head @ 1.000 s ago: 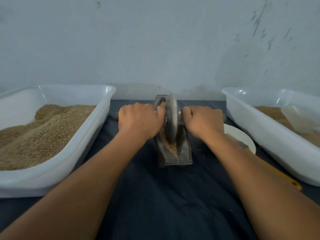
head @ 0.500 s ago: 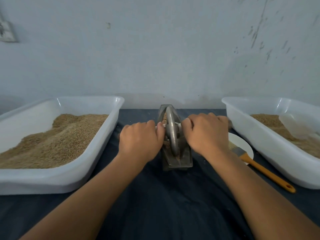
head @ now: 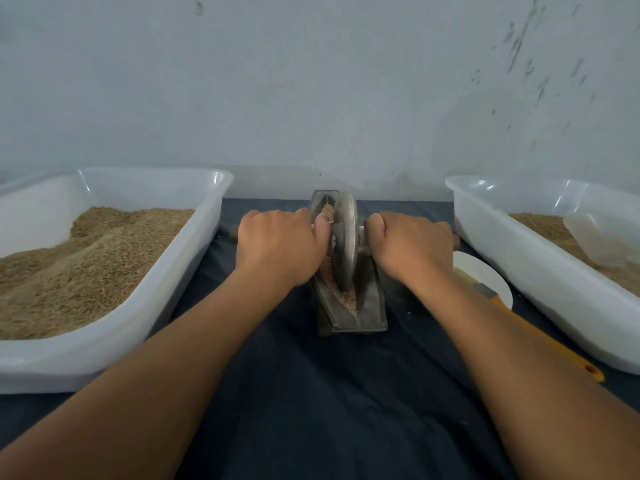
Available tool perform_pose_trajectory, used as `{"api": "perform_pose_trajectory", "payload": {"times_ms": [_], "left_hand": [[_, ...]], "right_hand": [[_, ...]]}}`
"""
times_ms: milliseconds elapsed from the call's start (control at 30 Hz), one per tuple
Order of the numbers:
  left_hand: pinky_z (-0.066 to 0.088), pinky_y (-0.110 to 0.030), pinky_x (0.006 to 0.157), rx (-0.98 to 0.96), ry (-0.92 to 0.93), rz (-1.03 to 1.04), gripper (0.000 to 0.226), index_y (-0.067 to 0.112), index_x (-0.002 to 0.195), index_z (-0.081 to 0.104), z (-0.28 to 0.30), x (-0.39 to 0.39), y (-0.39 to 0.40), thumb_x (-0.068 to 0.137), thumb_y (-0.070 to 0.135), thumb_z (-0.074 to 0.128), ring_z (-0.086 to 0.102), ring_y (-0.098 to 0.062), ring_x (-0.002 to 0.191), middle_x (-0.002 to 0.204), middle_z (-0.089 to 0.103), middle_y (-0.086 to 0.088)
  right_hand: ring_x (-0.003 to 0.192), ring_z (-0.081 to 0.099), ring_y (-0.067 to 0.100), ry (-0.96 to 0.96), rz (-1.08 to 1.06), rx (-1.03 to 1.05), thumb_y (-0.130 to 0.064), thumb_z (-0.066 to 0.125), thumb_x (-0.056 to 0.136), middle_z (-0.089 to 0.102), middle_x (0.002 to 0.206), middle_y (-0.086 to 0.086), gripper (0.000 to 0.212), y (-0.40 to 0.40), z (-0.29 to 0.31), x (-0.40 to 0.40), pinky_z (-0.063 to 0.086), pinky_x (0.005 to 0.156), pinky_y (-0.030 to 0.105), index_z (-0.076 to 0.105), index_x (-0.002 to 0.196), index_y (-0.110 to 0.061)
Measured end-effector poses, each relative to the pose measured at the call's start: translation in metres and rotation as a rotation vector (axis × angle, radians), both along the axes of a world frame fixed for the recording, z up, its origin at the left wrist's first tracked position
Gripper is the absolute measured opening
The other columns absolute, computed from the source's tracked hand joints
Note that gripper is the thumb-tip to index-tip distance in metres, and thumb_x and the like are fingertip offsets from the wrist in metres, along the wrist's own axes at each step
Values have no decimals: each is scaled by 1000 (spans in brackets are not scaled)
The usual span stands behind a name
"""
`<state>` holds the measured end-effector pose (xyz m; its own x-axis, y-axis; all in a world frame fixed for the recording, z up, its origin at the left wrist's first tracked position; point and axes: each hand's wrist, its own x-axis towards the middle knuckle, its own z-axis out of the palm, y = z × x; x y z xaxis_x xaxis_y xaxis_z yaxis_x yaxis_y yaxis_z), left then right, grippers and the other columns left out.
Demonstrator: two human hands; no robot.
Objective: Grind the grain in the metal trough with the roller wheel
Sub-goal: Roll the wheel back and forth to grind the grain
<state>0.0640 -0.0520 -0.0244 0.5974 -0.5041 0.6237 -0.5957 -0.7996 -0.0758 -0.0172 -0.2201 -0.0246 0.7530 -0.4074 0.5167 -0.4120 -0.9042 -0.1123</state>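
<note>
Left hand (head: 280, 247) and right hand (head: 410, 245) each grip 1 end of the axle handle, fingers curled round it, holding the roller wheel (head: 344, 239) upright in the grain-filled metal trough (head: 370, 306) on the dark cloth (head: 311, 393) between 2 white tubs (head: 194, 244).

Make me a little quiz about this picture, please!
1. True or false: both hands grip the handle of the wheel.
2. What lies in the trough? A water, B grain, C nails.
3. Fill in: the brush rests partly on a white ____.

Key:
1. True: the left hand and the right hand each curl round a handle end beside the wheel.
2. B: grain lies along the trough under the wheel.
3. Plate, between the trough and the right tub.
</note>
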Motion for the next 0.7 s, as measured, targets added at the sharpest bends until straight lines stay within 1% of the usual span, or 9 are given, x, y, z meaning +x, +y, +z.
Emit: {"api": "perform_pose_trajectory", "payload": {"times_ms": [67, 133, 233, 367, 433, 500, 567, 633, 700], "left_hand": [[36, -35, 60, 22, 2, 6, 52, 22, 71, 45, 3, 7, -6, 94, 47, 6, 44, -19, 49, 58, 52, -1], [34, -35, 60, 32, 29, 6, 48, 22, 72, 44, 4, 16, -12, 96, 45, 10, 45, -20, 51, 61, 52, -2], [35, -36, 61, 8, 110, 3, 43, 23, 74, 44, 4, 29, -18, 98, 43, 13, 43, -20, 54, 64, 49, -2], [30, -36, 59, -8, 150, 21, 40, 25, 80, 45, 3, 46, -23, 96, 43, 13, 37, -19, 55, 65, 43, 0], [31, -37, 61, 0, 161, 31, 41, 24, 84, 48, 5, 54, -27, 97, 43, 14, 42, -21, 59, 68, 46, -2], [33, -39, 64, -5, 181, 36, 41, 24, 88, 50, 7, 61, -32, 97, 44, 15, 47, -25, 67, 75, 49, -3], [34, -39, 66, -21, 188, 37, 41, 25, 89, 51, 8, 67, -37, 96, 44, 16, 49, -27, 73, 78, 50, -4], [34, -39, 66, -21, 170, 40, 41, 25, 87, 51, 8, 69, -41, 95, 44, 15, 49, -27, 72, 73, 46, -3], [33, -38, 65, -14, 162, 53, 40, 26, 86, 50, 10, 72, -42, 95, 44, 16, 47, -26, 71, 68, 40, -1]], "right_hand": [[57, 46, 20, 27, -6, 35, -36, 17, 97, 54, 63, 0, 47, -5, 0, 6, 32, 74, 41, 50, 67, -23], [59, 46, 20, 49, -16, 50, -37, 16, 97, 55, 66, 1, 48, -9, 2, 13, 30, 70, 39, 52, 69, -23], [60, 45, 20, 59, -22, 37, -39, 17, 97, 54, 67, 1, 49, -12, 5, 26, 32, 69, 39, 56, 72, -23], [60, 41, 20, 51, -20, 60, -41, 20, 98, 47, 66, -1, 47, -16, 9, 45, 34, 71, 40, 53, 69, -23], [59, 38, 18, 63, -14, 75, -42, 20, 97, 44, 66, -3, 46, -20, 11, 54, 32, 69, 39, 53, 70, -23], [60, 37, 19, 73, -9, 92, -44, 21, 97, 42, 67, -4, 46, -25, 13, 61, 31, 68, 38, 53, 71, -23], [61, 38, 20, 82, -23, 120, -47, 21, 96, 43, 68, -3, 47, -30, 14, 67, 31, 67, 38, 56, 75, -23], [61, 39, 19, 105, -47, 154, -49, 22, 95, 44, 70, -1, 47, -34, 17, 72, 29, 62, 36, 59, 82, -21], [62, 40, 20, 128, -62, 170, -50, 23, 95, 45, 71, 2, 47, -35, 19, 76, 27, 59, 35, 57, 81, -20]]}}
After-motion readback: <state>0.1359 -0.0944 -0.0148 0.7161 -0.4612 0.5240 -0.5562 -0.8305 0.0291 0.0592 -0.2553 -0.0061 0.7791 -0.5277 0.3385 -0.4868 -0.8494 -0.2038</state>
